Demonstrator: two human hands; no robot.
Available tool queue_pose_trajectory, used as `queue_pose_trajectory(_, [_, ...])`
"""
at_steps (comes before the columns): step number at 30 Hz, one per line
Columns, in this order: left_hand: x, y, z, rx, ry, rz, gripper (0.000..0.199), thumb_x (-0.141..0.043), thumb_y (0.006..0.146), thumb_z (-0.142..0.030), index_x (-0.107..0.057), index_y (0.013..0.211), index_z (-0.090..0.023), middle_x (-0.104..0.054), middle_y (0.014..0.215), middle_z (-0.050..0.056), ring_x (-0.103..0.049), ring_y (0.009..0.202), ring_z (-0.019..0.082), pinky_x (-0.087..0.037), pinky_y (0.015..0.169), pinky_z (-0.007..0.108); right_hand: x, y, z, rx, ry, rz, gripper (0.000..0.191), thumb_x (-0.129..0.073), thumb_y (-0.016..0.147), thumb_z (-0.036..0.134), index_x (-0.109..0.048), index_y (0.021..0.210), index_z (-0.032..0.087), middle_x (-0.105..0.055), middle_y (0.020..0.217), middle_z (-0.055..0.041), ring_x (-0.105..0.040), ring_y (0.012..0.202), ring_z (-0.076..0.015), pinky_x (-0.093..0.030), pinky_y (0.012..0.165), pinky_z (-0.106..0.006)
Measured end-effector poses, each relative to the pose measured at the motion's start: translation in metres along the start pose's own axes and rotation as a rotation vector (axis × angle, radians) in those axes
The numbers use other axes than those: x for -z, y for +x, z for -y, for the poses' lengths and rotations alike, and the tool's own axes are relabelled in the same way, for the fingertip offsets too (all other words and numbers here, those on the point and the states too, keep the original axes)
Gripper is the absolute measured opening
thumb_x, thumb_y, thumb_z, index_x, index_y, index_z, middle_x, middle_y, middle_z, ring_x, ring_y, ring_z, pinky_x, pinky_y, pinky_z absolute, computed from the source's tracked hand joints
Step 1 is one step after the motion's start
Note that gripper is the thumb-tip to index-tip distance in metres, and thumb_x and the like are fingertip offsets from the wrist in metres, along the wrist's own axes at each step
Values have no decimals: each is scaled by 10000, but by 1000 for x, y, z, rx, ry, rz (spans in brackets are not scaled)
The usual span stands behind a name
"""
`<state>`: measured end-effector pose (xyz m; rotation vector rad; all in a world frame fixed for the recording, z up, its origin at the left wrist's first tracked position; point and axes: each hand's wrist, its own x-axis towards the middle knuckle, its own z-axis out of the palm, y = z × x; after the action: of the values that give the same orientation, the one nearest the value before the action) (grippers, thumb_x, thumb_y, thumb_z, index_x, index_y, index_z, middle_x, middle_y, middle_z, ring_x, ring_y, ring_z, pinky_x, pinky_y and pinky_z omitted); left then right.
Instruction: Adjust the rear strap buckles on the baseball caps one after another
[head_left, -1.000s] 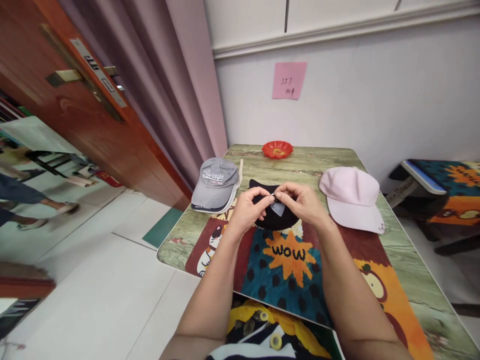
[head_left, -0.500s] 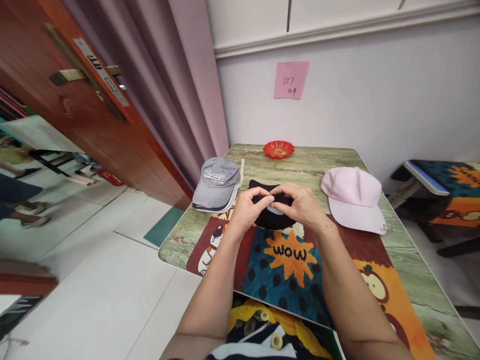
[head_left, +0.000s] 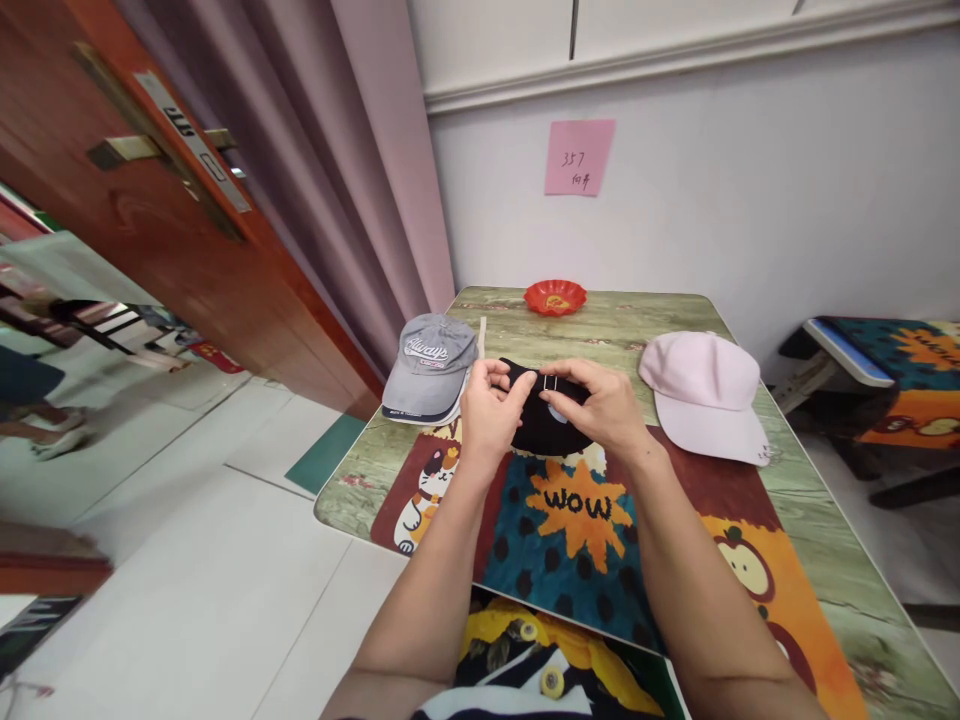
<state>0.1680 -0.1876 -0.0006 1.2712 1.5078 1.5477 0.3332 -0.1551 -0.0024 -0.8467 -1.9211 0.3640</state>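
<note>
Cap of black cloth (head_left: 551,435) sits between gray cap (head_left: 429,372) and pink cap (head_left: 705,390) on my remote feed — I see the left hand (head_left: 495,410) pinching its edge, the right hand (head_left: 606,405) pinching it beside the metal buckle (head_left: 550,383).

The black cap (head_left: 551,432) looks like matt cloth with a shiny metal buckle (head_left: 550,383), the grey cap (head_left: 435,366) washed cloth and the pink cap (head_left: 701,375) smooth matt cloth, while the red dish (head_left: 555,298) looks like glossy plastic, the desk (head_left: 622,325) wood-grained, the door (head_left: 262,300) polished wood and the note (head_left: 579,158) matt paper.
</note>
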Motion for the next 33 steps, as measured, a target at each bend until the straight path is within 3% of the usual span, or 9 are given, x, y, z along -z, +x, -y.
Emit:
queue_pose_trajectory(3, [0,0,1,155,-126,112,496,-781,725,-570,-509,920,-204,-564,607,-67,-553,415,104,-426,357,187,2,0,1,-10,27,20,207,-686,851,236,-732,1052,235,-784,1020,-42,-735,931,-227,-574,851,-350])
queue_pose_trajectory(6, [-1,-1,0,239,-219,197,484,-823,678,-537,-559,861,-175,-661,664,-3,-615,471,119,-488,405,201,2,0,1,-27,66,56,209,-684,848,214,-723,1052,237,-784,1011,-31,-736,928,-218,-567,852,-341])
queue_pose_trajectory(11, [-3,-1,-1,203,-277,154,374,-854,651,-412,-642,816,-151,-659,638,-9,-617,522,88,-524,504,178,1,0,0,-38,72,75,207,-686,857,215,-723,1059,239,-785,1032,-32,-739,930,-213,-566,847,-337])
queue_pose_trajectory(17, [-7,-1,0,125,-277,129,320,-822,688,-390,-694,857,-150,-675,674,-12,-603,535,73,-518,521,172,-3,0,-3,6,17,39,177,-709,857,264,-735,1029,229,-791,999,-51,-744,904,-220,-573,819,-334])
queue_pose_trajectory(33, [-7,0,3,119,-294,154,287,-782,736,-367,-586,800,-168,-647,614,-25,-646,569,101,-561,628,213,0,0,4,-70,47,37,185,-673,789,208,-740,961,223,-793,888,-14,-735,786,-180,-568,755,-288])
